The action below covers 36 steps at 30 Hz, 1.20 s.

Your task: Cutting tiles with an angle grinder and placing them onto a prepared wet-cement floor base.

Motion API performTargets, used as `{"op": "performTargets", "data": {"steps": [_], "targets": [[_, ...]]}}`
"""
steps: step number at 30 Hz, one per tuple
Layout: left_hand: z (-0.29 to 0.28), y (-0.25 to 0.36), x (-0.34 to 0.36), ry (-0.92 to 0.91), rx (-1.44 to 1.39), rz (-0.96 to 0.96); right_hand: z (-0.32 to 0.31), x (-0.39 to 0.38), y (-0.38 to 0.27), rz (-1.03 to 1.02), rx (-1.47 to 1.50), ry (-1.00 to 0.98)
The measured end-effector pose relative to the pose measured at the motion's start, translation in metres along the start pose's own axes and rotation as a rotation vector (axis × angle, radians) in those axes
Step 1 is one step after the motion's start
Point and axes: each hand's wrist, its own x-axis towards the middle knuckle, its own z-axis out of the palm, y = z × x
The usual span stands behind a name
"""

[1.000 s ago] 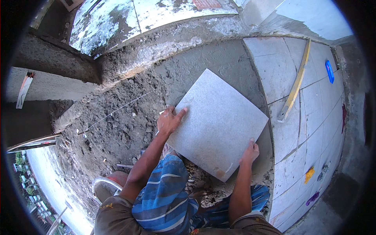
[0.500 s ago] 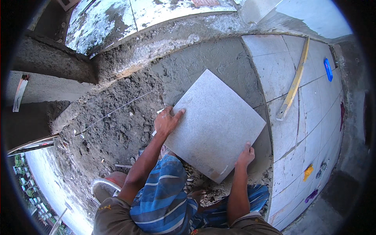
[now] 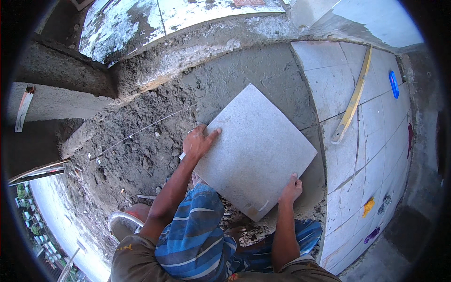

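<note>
A large square grey floor tile (image 3: pixel 256 152) is held between my two hands, turned so one corner points away from me. My left hand (image 3: pixel 199 141) grips its left edge, thumb on the top face and fingers under or behind the edge. On the lower right edge, my right hand (image 3: pixel 291 189) pinches the tile with its thumb on top. Wet smoothed mortar (image 3: pixel 249 68) shows beyond the tile and to its right. How far the tile is above the mortar I cannot tell.
Laid pale tiles (image 3: pixel 329 94) cover the right side, with a yellow spirit level (image 3: pixel 352 96), a blue object (image 3: pixel 393 84) and an orange scrap (image 3: pixel 369 207) on them. A string line (image 3: pixel 141 130) crosses the rough ground at left. A bucket (image 3: pixel 126 223) stands by my left arm.
The tile has shifted slightly left with both hands still gripping it. The view is otherwise nearly the same.
</note>
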Motion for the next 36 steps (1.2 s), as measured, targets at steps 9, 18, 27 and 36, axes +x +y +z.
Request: {"op": "performTargets", "data": {"steps": [9, 18, 27, 36], "targets": [[-0.004, -0.011, -0.006, 0.110, 0.006, 0.020, 0.005, -0.010, -0.009, 0.004, 0.125, -0.016], [0.006, -0.015, 0.013, 0.304, -0.215, -0.012, 0.072, 0.089, -0.095, -0.296, -0.165, -0.164], [0.050, -0.010, 0.031, 0.483, -0.532, 0.010, 0.181, 0.175, -0.184, -0.551, -0.243, -0.319], [0.084, 0.037, 0.015, 0.406, -0.736, -0.028, 0.231, 0.209, -0.245, -0.518, -0.390, -0.252]]}}
